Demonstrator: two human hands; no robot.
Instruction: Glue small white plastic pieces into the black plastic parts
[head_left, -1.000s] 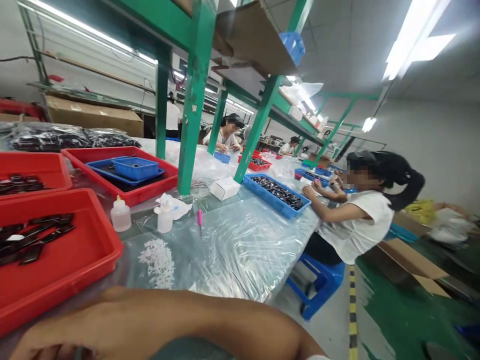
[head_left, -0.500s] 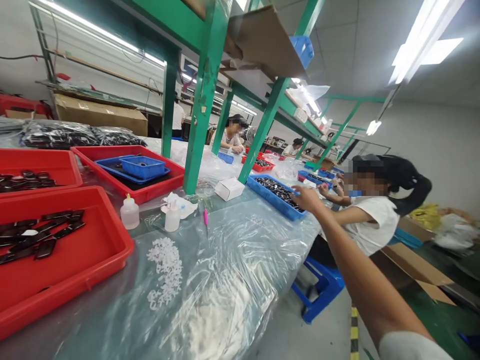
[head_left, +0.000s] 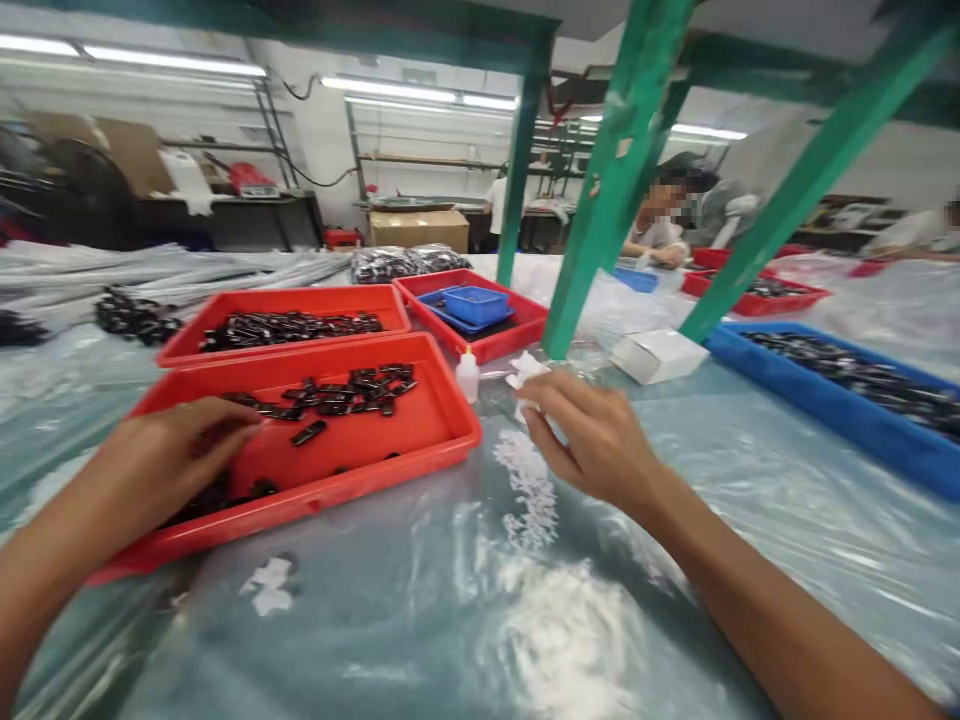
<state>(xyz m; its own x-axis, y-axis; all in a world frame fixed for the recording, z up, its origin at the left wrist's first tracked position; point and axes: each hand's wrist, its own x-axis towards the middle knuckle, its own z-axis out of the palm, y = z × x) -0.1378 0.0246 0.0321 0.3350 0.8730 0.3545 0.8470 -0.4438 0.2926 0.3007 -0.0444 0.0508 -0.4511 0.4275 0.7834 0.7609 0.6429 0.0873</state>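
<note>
Over the left part of the near red tray (head_left: 420, 440) is my left hand (head_left: 184, 445), its fingers curved together near the black parts (head_left: 337, 392); what they hold, if anything, is hidden. My right hand (head_left: 592, 430) is above the table beside a white tissue (head_left: 527, 370), its fingers bent and thumb apart from them. Whether something is between them is too blurred to tell. Small white pieces (head_left: 529, 490) lie in a patch just below that hand. A white bottle (head_left: 467, 377) stands between the red tray and the tissue.
A second red tray (head_left: 397, 318) of black parts sits behind. A white box (head_left: 658, 357) stands by the green post (head_left: 600, 180). At the right is a blue tray (head_left: 900, 455) of black parts. White scraps (head_left: 270, 585) lie in front. A person (head_left: 656, 215) sits across the table.
The view has swung left. My right hand has left the blue tray's edge and is now near the tissue. My left hand has come into view over the near red tray.
</note>
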